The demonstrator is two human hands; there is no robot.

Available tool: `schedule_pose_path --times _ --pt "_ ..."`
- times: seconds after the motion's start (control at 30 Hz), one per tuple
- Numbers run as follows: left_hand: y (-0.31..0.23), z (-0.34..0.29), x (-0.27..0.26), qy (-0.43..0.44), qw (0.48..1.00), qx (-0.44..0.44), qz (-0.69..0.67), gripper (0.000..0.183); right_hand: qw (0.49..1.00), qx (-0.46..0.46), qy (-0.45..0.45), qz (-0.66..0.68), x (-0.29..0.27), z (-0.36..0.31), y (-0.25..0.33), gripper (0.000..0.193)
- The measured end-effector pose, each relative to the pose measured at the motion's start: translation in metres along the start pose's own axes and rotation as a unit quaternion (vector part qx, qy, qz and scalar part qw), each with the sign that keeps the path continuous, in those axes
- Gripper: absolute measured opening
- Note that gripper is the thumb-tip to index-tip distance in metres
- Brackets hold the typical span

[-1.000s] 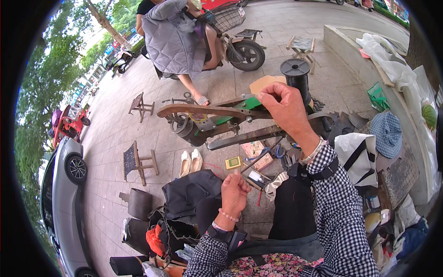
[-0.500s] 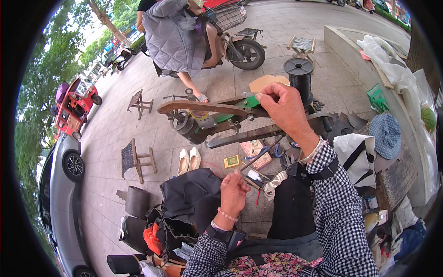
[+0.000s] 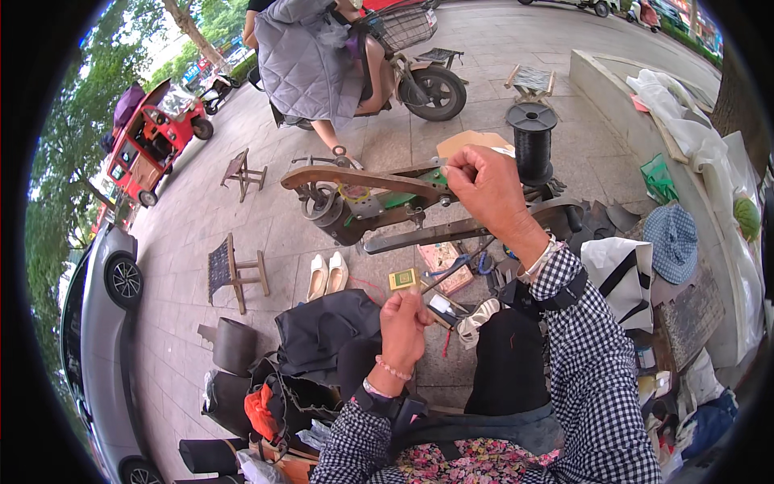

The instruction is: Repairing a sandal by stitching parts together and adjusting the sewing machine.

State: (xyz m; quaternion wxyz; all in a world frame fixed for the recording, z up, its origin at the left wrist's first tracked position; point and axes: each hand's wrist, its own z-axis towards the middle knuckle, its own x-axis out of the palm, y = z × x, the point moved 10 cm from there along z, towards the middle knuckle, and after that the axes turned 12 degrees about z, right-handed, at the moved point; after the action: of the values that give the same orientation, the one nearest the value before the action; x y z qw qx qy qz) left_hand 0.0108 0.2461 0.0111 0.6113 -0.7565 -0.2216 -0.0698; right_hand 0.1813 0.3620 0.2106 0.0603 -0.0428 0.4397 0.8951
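Note:
In front of me stands a hand-cranked sewing machine [image 3: 387,179] with a curved brown arm and green-painted parts. My right hand [image 3: 488,194] is raised over the machine's near right end, thumb and fingertips pinched together beside the brown arm. Whatever lies in that pinch is too fine to make out. Closer to my body, my left hand [image 3: 403,327] is closed, its fingertips pinched over the ground below the machine. Any thread between its fingers cannot be seen. A large spool of black thread [image 3: 532,149] stands upright behind my right hand.
White shoes [image 3: 326,277], a yellow-green box [image 3: 401,279] and small tools lie below the machine. Folding stools [image 3: 235,273] stand at left. A person sits on a scooter [image 3: 434,93] beyond. At right are a white bag [image 3: 617,278], a checked cap [image 3: 671,242] and a low wall [image 3: 621,105].
My view has shifted slightly. Both hands stay pinched and nearly in place, the right one a little lower against the machine. The red three-wheeler at far left appears farther right and higher.

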Motion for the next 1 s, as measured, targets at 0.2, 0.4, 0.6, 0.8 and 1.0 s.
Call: schedule_pose_path --times 0.2,0.4,0.6,0.8,1.0 --pt "-0.054 0.016 0.017 -0.024 0.987 0.081 0.134 0.010 0.999 -0.019 0.029 0.011 0.005 0.000 0.009 0.011" --pt "-0.112 0.035 0.055 -0.022 0.949 0.222 0.225 0.025 0.998 0.010 0.057 0.005 0.011 -0.001 0.001 0.012" --pt "-0.120 0.054 0.068 -0.012 0.929 0.279 0.242 0.029 0.997 0.009 0.076 -0.025 0.019 -0.002 -0.001 0.011" --pt "-0.134 0.044 0.075 -0.101 0.802 0.457 0.372 0.030 0.996 0.043 0.081 0.002 0.021 -0.002 -0.011 0.011" --pt "-0.148 0.032 0.089 -0.155 0.721 0.530 0.418 0.023 0.995 0.060 0.084 0.002 0.021 0.000 -0.016 0.011"
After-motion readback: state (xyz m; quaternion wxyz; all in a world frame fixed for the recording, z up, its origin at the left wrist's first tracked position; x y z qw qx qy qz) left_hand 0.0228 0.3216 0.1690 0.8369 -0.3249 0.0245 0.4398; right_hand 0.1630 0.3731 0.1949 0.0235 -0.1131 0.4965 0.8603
